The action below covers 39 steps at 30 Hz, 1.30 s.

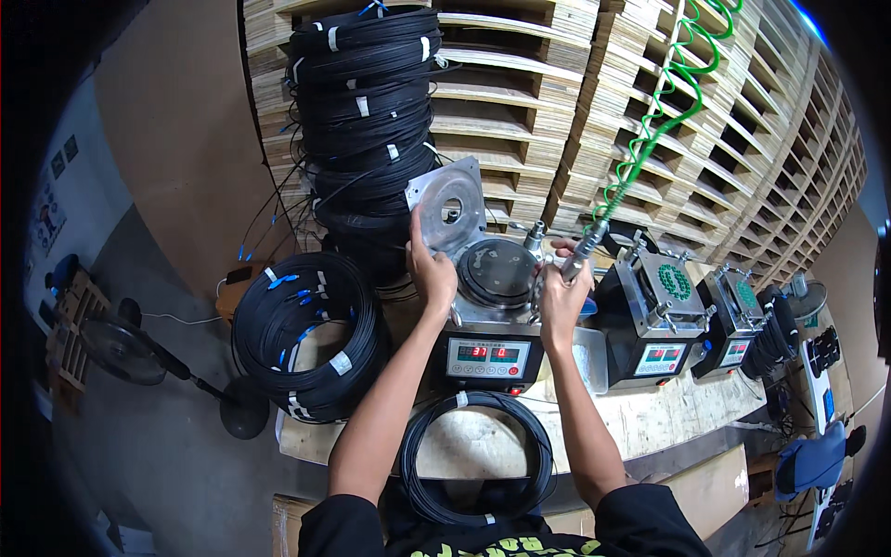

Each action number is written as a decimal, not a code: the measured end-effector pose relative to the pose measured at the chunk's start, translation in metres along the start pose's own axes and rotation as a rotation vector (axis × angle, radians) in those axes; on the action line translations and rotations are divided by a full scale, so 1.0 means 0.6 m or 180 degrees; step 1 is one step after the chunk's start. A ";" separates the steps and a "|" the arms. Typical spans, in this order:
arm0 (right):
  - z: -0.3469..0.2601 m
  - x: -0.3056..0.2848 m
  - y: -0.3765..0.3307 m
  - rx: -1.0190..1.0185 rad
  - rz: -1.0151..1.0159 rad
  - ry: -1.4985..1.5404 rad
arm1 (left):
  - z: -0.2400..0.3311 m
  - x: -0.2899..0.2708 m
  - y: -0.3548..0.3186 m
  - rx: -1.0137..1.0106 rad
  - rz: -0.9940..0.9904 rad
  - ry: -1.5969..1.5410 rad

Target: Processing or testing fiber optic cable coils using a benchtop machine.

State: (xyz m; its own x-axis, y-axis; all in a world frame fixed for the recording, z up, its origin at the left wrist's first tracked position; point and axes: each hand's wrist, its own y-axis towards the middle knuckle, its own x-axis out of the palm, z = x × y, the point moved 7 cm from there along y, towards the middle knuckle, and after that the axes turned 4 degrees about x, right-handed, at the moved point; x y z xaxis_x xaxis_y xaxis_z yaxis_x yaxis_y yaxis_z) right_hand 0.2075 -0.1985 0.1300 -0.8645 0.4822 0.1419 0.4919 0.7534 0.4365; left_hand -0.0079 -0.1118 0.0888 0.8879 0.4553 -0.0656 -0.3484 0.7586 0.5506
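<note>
The wooden bench (650, 427) carries 3 machines (488, 357), a plastic tray (599, 371) and cable coils (252, 325).

Red digits and printed panel text on three machines, and lettering on a shirt.
On the front panel (489, 360) of the left machine (469, 322), red digits are lit in two windows, and a line of small characters is printed above them. Red digits are also shown on the second machine (616, 336) and the third machine (714, 342), too small to be read surely. Yellow-green letters are printed across the black shirt (501, 548), partly cut off. The marks on the wall poster (46, 223) are too blurred to be read.
</note>
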 end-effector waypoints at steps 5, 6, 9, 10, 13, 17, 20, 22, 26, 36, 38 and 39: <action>0.001 0.044 -0.009 0.0173 -0.0157 0.0755 | 0.008 -0.009 0.000 0.0189 0.0281 -0.0189; -0.001 0.059 -0.014 0.0203 -0.0301 0.0770 | 0.006 -0.007 0.000 0.0152 0.0256 -0.0257; 0.014 0.108 -0.016 0.0145 -0.0540 0.0615 | 0.006 -0.006 0.004 0.0224 0.0251 -0.0251; 0.013 0.123 -0.016 0.0151 -0.0554 0.0550 | 0.007 -0.005 0.005 0.0182 0.0219 -0.0241; -0.029 0.155 -0.003 0.0099 -0.0350 0.0945 | 0.013 -0.007 0.002 0.0320 0.0248 -0.0570; -0.045 0.147 0.063 -0.0457 0.0253 0.1211 | 0.018 -0.003 0.001 0.0410 0.0316 -0.0354; -0.011 0.123 0.070 -0.0288 0.0384 0.1184 | 0.009 -0.002 0.000 0.0240 0.0261 -0.0098; 0.015 0.121 0.051 0.0095 -0.0205 0.0547 | 0.007 -0.009 0.000 0.0178 0.0277 -0.0075; 0.032 0.090 0.045 -0.0302 0.0116 0.0611 | 0.008 -0.007 0.000 0.0289 0.0282 -0.0019; 0.023 -0.076 0.073 0.0127 -0.0045 0.0774 | 0.138 0.026 -0.035 0.2849 -0.1114 0.0902; 0.003 -0.100 0.046 0.0399 -0.0060 0.0786 | 0.145 0.044 -0.041 0.3100 -0.1695 0.1077; -0.001 -0.117 0.036 0.0452 -0.0040 0.0855 | 0.147 0.068 -0.053 0.3143 -0.2333 0.1192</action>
State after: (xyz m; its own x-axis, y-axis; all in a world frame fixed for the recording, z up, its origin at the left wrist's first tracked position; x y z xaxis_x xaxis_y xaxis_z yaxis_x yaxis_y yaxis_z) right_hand 0.2789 -0.2161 0.1300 -0.8578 0.3511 0.3754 0.4740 0.8227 0.3137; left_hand 0.0657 -0.1587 0.1423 0.5823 0.3050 -0.7535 0.6949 0.2943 0.6561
